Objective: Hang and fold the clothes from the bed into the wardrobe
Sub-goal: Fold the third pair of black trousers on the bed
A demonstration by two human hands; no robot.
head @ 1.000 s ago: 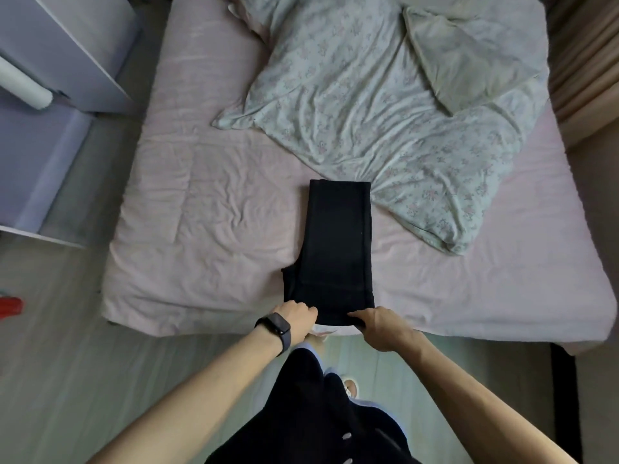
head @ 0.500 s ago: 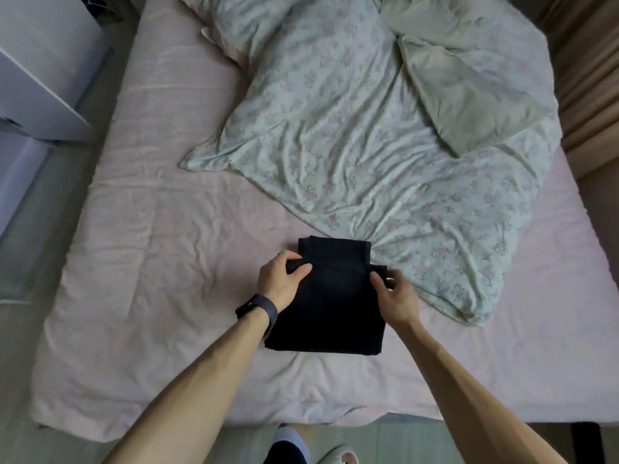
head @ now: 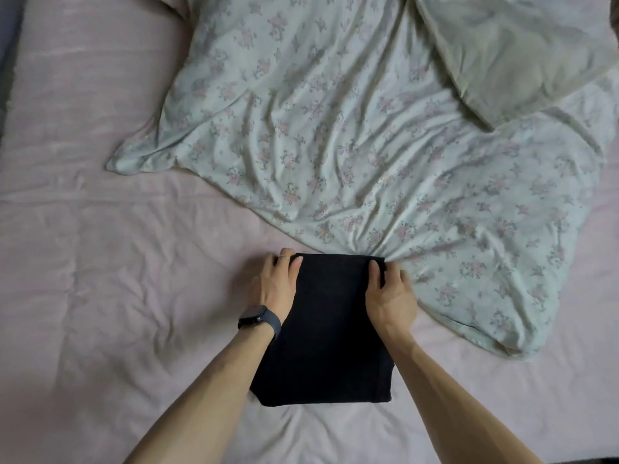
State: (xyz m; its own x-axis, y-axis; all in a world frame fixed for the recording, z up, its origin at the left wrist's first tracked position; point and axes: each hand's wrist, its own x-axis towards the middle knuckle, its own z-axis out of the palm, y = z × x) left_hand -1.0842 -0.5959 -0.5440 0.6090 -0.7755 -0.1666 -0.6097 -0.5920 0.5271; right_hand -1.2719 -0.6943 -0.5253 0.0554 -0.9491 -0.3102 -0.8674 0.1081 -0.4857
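The black trousers [head: 328, 336], long a second ago, now lie folded in half on the bed [head: 117, 296], touching the floral duvet [head: 335, 145]. The left hand [head: 274, 283] and right hand [head: 388, 289] pinch the far corners. The folding seems almost finished; the wardrobe comes next.

No legible text, label, brand, number or sign can be read. The watch [head: 256, 317] behind the left grip [head: 274, 283] shows a dark face. The black garment [head: 328, 329] between it and the right grip [head: 390, 296] is plain, and the duvet [head: 335, 145] beyond bears only a flower print.
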